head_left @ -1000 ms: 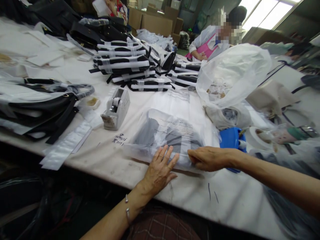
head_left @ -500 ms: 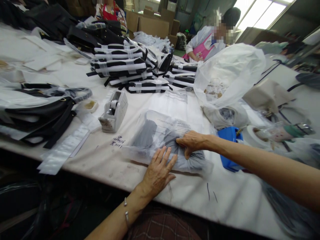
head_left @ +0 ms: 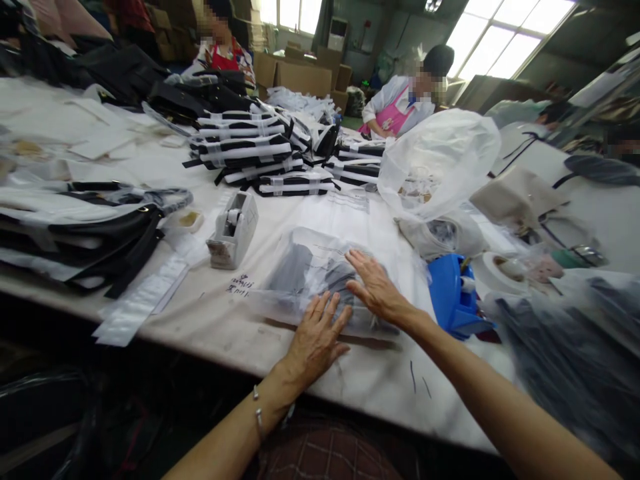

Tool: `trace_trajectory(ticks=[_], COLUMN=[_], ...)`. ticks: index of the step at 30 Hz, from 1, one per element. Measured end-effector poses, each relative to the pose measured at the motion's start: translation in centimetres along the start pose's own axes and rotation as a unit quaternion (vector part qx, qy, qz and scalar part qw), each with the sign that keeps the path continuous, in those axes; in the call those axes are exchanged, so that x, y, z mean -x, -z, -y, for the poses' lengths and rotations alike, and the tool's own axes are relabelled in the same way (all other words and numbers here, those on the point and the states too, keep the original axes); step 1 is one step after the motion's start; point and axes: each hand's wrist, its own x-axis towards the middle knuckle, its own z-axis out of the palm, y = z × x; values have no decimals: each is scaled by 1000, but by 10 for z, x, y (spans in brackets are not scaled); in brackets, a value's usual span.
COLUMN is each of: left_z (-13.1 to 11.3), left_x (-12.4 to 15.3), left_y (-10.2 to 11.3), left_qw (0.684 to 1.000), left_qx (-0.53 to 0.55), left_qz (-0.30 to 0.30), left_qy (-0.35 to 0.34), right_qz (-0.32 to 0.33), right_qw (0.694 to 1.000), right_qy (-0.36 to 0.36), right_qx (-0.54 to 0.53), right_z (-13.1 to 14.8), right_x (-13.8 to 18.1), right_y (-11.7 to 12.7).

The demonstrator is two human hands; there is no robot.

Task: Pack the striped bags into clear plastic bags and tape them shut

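A dark item packed in a frosted plastic bag [head_left: 290,267] lies flat on the table before me, with small print on the plastic. My left hand [head_left: 315,340] rests flat on the bag's near edge, fingers spread. Across the right part of the bag lies my right hand [head_left: 373,287], its fingers stretched out and holding nothing. Beyond the package, printed white plastic bags [head_left: 335,217] are spread on the table. A grey tape dispenser [head_left: 234,230] stands left of the package. What the packed item is, I cannot make out.
Black bags with white wrapping [head_left: 245,143] are stacked behind. More black bags [head_left: 100,233] lie at left. At right are a blue dispenser [head_left: 453,300], a white tape roll [head_left: 500,270], a clear plastic bag [head_left: 440,160] and dark wrapped packages [head_left: 575,360]. A co-worker in a pink apron [head_left: 395,117] is across the table.
My right hand has gone from bent fingers pressing on the package to an outstretched palm, slightly further left. My left hand stays on the near edge. The view has tilted up a little.
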Motion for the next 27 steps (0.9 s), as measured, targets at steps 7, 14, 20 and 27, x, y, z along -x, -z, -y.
trace_trajectory(ticks=[7, 14, 20, 27], left_z=[21, 92, 121, 157], left_x=[-28, -52, -45, -38], left_y=[39, 42, 24, 29], left_qw=[998, 982, 979, 965], left_qx=[4, -82, -24, 75], left_qz=[42, 106, 106, 51], left_qy=[-45, 129, 171, 248], right_qz=[-10, 5, 9, 2], right_qw=[997, 998, 998, 1000], right_qy=[22, 12, 11, 11], right_qx=[67, 57, 56, 24], right_z=[-6, -1, 0, -2], right_x=[7, 6, 4, 2], right_y=[-63, -52, -53, -51])
